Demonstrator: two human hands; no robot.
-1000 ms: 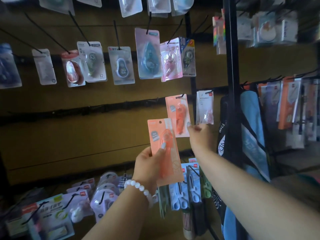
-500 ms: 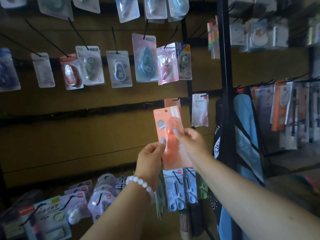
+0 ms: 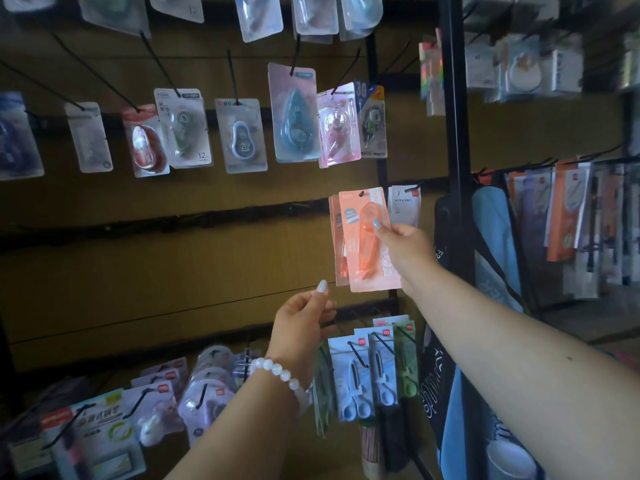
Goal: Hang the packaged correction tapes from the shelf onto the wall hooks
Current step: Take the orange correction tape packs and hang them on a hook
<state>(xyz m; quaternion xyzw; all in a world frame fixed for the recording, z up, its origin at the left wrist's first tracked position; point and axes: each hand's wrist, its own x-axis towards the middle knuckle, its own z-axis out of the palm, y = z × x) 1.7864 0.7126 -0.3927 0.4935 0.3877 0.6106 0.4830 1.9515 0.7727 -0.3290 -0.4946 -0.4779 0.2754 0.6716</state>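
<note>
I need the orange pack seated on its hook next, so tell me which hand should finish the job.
Right. The right hand already pinches the orange correction tape pack at the hook, in front of another orange pack. The left hand holds nothing, below the pack.

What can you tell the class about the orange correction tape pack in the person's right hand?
The orange correction tape pack is a flat orange card with a clear blister over an orange, elongated dispenser. It hangs upright, its top hole at a wall hook, in front of a matching pack. The right hand pinches its right edge, thumb on the blister. The left hand is below, apart from it.
</note>
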